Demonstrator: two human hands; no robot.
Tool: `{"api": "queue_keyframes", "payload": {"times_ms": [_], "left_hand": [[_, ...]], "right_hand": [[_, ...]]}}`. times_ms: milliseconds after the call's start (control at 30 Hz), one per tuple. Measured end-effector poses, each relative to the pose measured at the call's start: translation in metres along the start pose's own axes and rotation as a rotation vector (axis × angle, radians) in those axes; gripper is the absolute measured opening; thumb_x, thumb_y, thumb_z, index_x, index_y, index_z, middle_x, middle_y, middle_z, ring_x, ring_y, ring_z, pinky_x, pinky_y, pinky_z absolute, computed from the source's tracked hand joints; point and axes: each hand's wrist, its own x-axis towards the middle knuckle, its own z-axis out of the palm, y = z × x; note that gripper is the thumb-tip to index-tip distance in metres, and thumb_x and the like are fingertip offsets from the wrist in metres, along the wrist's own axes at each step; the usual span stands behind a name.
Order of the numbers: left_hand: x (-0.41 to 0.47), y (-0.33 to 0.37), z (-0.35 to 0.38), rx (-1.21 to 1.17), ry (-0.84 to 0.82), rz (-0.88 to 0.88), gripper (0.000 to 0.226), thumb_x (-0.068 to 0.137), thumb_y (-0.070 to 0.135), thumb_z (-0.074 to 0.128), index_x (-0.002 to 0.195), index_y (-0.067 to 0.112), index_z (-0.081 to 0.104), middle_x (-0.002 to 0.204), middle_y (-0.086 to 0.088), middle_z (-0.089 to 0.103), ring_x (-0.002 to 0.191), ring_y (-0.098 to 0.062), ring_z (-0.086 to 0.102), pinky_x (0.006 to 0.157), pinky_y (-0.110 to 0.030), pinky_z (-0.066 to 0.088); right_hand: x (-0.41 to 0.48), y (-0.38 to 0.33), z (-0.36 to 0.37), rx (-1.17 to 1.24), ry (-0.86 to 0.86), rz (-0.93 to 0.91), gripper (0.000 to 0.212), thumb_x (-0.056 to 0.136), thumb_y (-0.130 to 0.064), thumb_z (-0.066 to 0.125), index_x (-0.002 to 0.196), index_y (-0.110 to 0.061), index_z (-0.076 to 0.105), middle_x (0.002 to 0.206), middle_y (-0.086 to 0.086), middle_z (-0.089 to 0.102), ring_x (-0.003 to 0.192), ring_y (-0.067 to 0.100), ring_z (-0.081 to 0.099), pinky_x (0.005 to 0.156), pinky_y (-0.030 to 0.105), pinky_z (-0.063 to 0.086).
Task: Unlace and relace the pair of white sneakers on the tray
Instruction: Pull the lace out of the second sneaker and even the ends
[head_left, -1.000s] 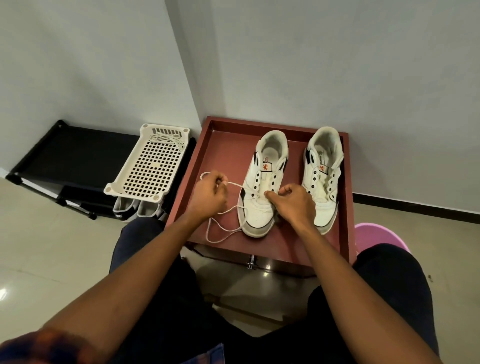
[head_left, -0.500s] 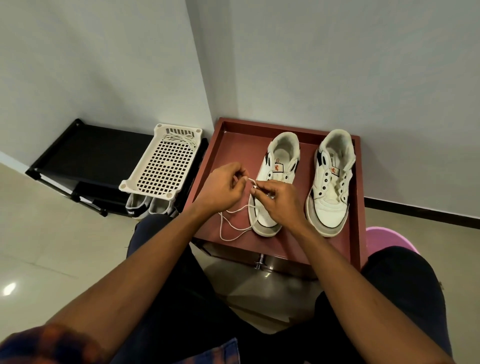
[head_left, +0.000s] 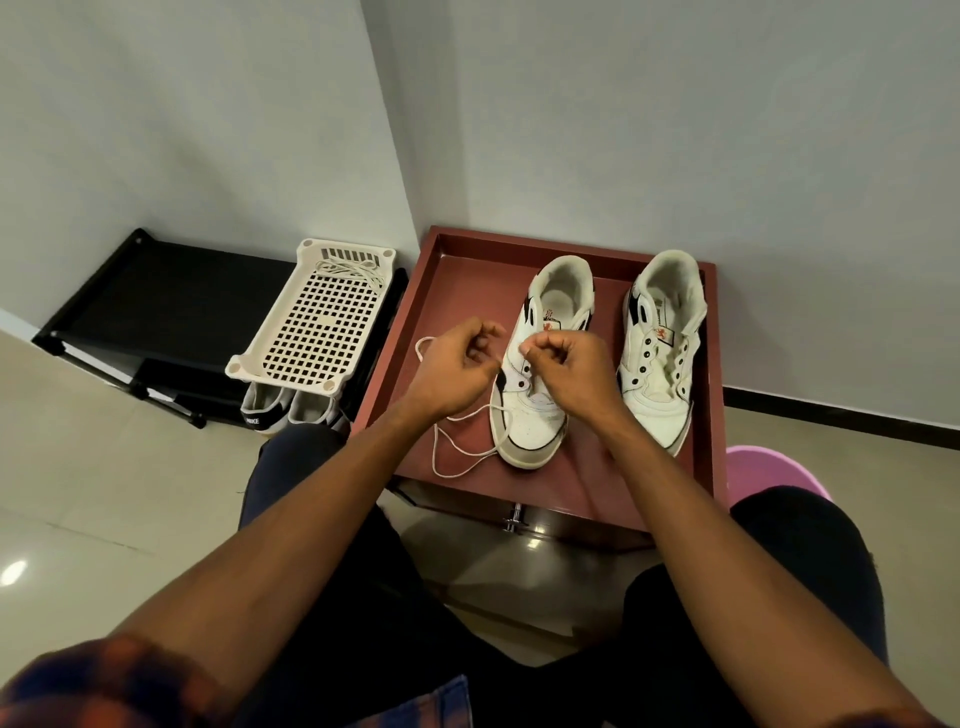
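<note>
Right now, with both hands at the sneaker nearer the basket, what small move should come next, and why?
Probably draw the lace free of the next eyelet. Both the left hand and right hand pinch it over the laced sneaker, much of it lies slack on the tray, and the other sneaker has bare eyelets, which suggests unlacing is under way.

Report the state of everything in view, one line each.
Left hand, pinches the lace.
Right hand, pinches the same lace.
Lace, partly threaded, rest loose on the tray.
Sneaker under the hands, upright, partly laced.
Other sneaker, upright, eyelets empty.
Spare lace, lying in the white basket.
</note>
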Motion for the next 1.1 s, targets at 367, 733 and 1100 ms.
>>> {"api": "queue_keyframes", "payload": {"times_ms": [367,733,1100], "left_hand": [[0.007,-0.013,0.057,0.345,-0.160,-0.226,0.108,0.057,0.051,0.092,0.145,0.021,0.037,0.133,-0.008,0.044,0.121,-0.026,0.050,0.105,-0.042,0.044],[0.009,-0.010,0.050,0.296,-0.165,-0.243,0.100,0.054,0.050,0.091,0.138,0.018,0.046,0.129,-0.006,0.052,0.114,-0.022,0.056,0.100,-0.040,0.048],[0.021,0.001,0.053,0.357,-0.045,-0.364,0.063,0.069,0.045,0.087,0.120,0.020,0.059,0.115,-0.002,0.065,0.095,-0.019,0.064,0.081,-0.032,0.054]], "right_hand": [[0.040,-0.030,0.008,0.266,0.097,0.169,0.013,0.094,-0.008,0.070,0.086,-0.016,0.076,0.055,-0.009,0.062,0.052,0.005,0.053,0.059,0.022,0.048],[0.070,-0.076,0.012,0.095,-0.171,0.150,0.011,0.093,-0.010,0.072,0.098,-0.002,0.077,0.068,-0.009,0.066,0.047,-0.006,0.055,0.055,0.017,0.046],[0.007,-0.012,-0.088,-0.555,-0.031,0.363,0.023,0.087,-0.031,0.077,0.066,-0.023,0.075,0.072,-0.015,0.069,0.076,0.010,0.067,0.075,0.027,0.048]]}}
